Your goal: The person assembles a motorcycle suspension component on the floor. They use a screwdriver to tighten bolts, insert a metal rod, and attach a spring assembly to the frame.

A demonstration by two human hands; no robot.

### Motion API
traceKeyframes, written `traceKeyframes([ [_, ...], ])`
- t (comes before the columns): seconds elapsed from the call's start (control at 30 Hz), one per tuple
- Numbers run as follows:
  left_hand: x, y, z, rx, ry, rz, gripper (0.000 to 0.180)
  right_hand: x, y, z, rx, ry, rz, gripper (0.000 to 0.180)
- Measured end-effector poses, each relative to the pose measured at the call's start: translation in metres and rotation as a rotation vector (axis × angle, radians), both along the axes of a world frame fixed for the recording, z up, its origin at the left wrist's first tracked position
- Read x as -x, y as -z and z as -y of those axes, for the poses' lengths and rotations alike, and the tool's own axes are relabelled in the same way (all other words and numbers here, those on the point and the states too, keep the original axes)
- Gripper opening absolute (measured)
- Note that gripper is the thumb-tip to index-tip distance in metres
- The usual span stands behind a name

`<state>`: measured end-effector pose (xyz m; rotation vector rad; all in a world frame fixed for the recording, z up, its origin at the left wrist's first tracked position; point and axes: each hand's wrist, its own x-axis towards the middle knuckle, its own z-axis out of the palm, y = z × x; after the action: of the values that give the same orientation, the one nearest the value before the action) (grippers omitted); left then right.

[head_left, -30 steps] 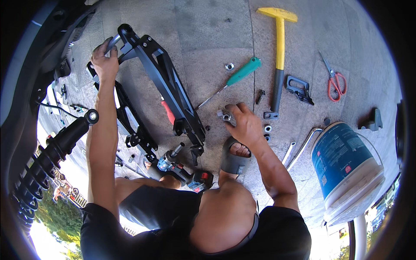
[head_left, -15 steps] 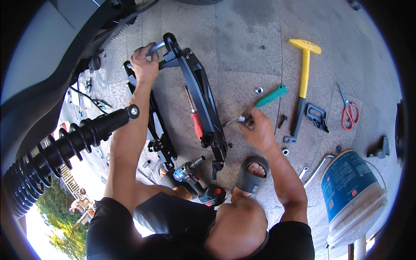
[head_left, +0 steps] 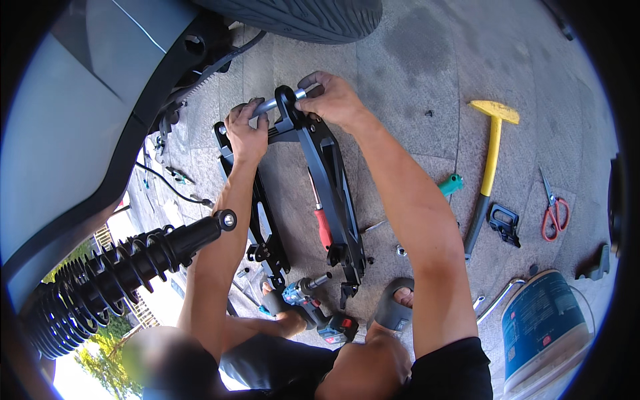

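Observation:
A black swingarm (head_left: 319, 157) lies on the paving with its two arms toward me. My left hand (head_left: 247, 133) is closed around a silver metal tube (head_left: 268, 107) between the far ends of the arms, one end of it against the inside of the right-hand eye. On that eye's outer side, my right hand (head_left: 335, 101) pinches a short silver sleeve (head_left: 301, 95) in line with the tube. Whether the sleeve sits in the eye or only touches it, I cannot tell. A red-handled screwdriver (head_left: 323, 223) lies between the arms.
A black coil-spring shock absorber (head_left: 167, 250) juts in from the left, below a grey vehicle panel (head_left: 73, 127). A tyre (head_left: 313, 20) is overhead. Rightward lie a green-handled screwdriver (head_left: 451, 185), yellow hammer (head_left: 492, 153), red scissors (head_left: 555, 217) and blue bucket (head_left: 543, 320). A cordless drill (head_left: 307, 293) lies near my feet.
My right hand has moved from beside the green screwdriver up to the swingarm's far right eye, carrying the silver sleeve. My left hand stays on the tube. The view has shifted, showing more tyre.

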<state>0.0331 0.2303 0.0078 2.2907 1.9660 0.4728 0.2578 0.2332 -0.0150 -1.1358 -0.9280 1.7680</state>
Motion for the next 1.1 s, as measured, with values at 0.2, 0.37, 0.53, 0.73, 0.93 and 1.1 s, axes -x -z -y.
traceKeyframes([
  [0.2,-0.005,-0.004,0.001,0.0,0.002,0.007,0.035,0.0,0.005,-0.012,-0.032,-0.037,0.013,0.031],
  [0.37,-0.006,-0.005,0.002,-0.008,0.002,0.008,0.035,0.01,0.004,-0.011,-0.235,0.051,0.159,0.024],
  [0.53,-0.006,-0.004,0.001,-0.003,-0.001,0.013,0.036,0.014,0.002,-0.004,-0.194,0.08,0.223,0.022],
  [0.73,-0.006,-0.003,0.002,-0.029,0.021,0.001,0.037,0.018,0.001,0.006,-0.271,0.136,0.325,0.021],
  [0.93,-0.006,-0.004,0.001,-0.016,0.017,0.013,0.036,0.019,0.004,0.01,-0.23,0.137,0.189,0.022],
  [1.1,-0.007,-0.004,0.002,-0.037,0.01,-0.03,0.037,0.023,0.002,0.011,-0.352,0.179,0.252,0.024],
])
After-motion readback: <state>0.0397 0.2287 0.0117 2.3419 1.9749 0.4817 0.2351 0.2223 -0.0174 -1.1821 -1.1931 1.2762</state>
